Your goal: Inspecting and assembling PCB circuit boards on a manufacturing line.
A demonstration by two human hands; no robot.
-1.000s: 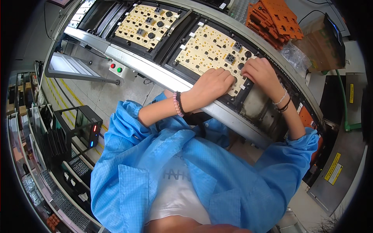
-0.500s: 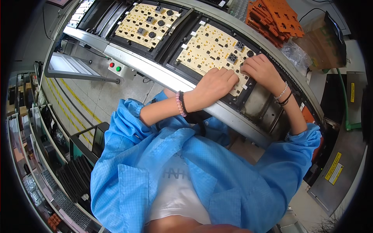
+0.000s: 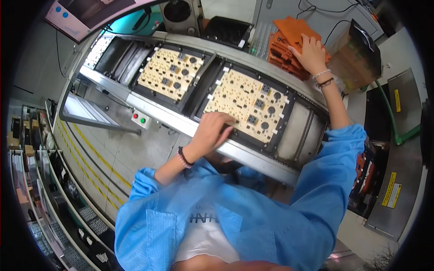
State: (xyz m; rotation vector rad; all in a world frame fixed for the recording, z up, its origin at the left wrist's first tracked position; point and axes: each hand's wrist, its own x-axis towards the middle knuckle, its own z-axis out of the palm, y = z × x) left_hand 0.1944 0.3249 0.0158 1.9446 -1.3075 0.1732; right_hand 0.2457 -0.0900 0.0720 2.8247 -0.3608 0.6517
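My left hand (image 3: 213, 131) rests at the near edge of a cream circuit board (image 3: 239, 92), fingers bent over the board's lower left corner and thumb apart from them. Nothing shows in its grasp. The board carries small parts, dark square connectors (image 3: 259, 104) and round black components (image 3: 271, 109), and sits in a black carrier frame (image 3: 289, 106) on the conveyor. Far right, my right hand (image 3: 312, 54) lies with spread fingers on a stack of orange slotted plates (image 3: 285, 54), touching the upper plate (image 3: 296, 30).
Left along the conveyor rail (image 3: 162, 113) sits a second populated board (image 3: 158, 67). Beside the orange plates stands a cardboard box (image 3: 350, 63). A button box (image 3: 141, 118) hangs on the conveyor's near side. Storage shelves (image 3: 58, 180) line the left, and a monitor (image 3: 86, 16) stands at upper left.
My right hand has left the board and reached up to the orange plates. My left hand has shifted left to the board's near corner. The view has tilted, showing more behind the conveyor.
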